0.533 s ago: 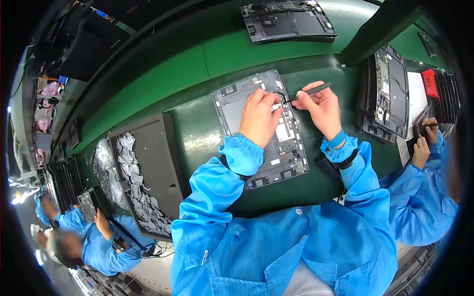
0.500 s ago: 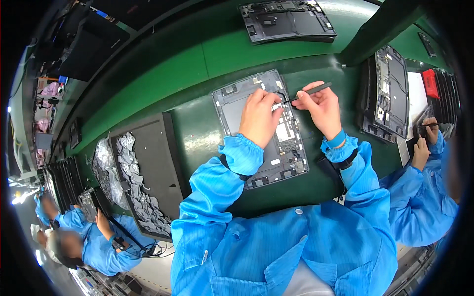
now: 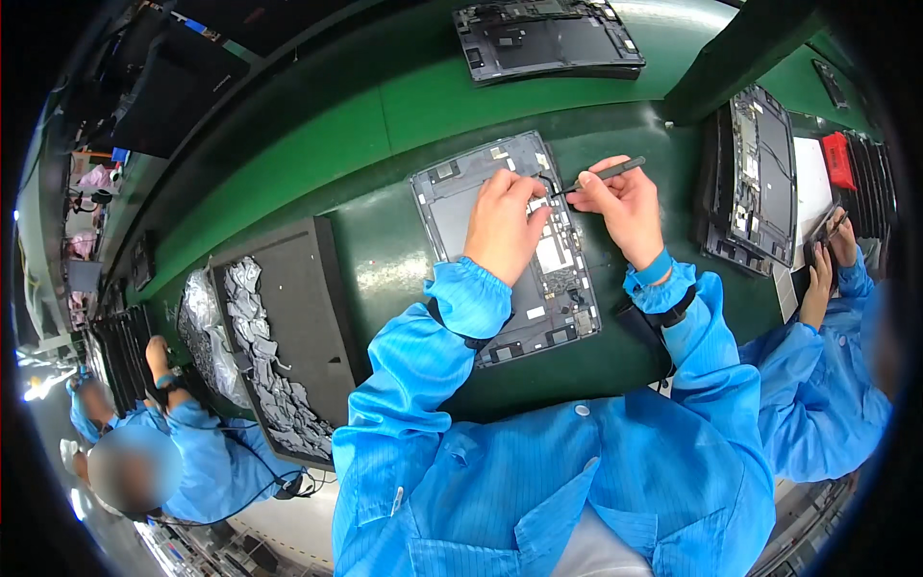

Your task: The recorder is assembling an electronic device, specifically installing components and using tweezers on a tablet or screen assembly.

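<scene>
An opened tablet-like device, with a grey frame and exposed circuit boards, lies on the green bench in front of me. My left hand is over its upper middle, thumb and forefinger brought together near a short black cable. Whatever those fingers pinch is too small to make out. From the right, my right hand grips dark tweezers like a pen, their tip pointing down-left at the board's right edge, close to my left fingertips.
To the left stands a black foam-lined tray with crumpled grey strips, beside a clear plastic bag. Similar opened devices are stacked at the back and right. A green post rises at back right. Co-workers sit on both sides.
My hands stay nearly in place; the tweezers tilt slightly. The left co-worker has moved and reaches an arm toward a dark stack. The right co-worker's hands have shifted upward.
</scene>
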`<state>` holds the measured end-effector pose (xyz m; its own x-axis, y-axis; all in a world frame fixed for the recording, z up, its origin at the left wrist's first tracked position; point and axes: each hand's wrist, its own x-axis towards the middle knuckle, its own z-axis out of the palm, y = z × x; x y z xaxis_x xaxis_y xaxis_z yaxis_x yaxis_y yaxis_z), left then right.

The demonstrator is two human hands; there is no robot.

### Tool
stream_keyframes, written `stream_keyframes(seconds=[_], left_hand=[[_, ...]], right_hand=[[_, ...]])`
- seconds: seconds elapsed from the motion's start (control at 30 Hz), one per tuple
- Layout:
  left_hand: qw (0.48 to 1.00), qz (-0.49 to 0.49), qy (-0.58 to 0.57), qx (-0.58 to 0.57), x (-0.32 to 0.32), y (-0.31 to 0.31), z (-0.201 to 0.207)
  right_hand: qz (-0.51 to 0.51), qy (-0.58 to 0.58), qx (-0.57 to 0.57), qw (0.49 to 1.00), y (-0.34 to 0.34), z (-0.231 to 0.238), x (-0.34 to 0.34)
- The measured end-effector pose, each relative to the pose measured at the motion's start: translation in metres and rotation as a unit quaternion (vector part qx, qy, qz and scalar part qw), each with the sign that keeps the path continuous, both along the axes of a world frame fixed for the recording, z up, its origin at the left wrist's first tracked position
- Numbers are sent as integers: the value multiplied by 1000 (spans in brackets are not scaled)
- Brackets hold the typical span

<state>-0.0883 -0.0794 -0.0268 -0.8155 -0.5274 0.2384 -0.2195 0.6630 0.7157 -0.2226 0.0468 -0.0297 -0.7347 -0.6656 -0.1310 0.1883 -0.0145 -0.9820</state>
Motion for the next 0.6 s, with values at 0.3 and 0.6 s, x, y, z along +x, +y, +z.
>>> stream_keyframes(seconds=[0.3, 0.6], left_hand=[[1000, 3, 0, 2, 1, 1, -1], [1000, 5, 1, 25, 1, 0, -2]], right_hand=[[0, 28, -2, 1000, 1, -5, 2], [2, 47, -3, 999, 1, -7, 1]])
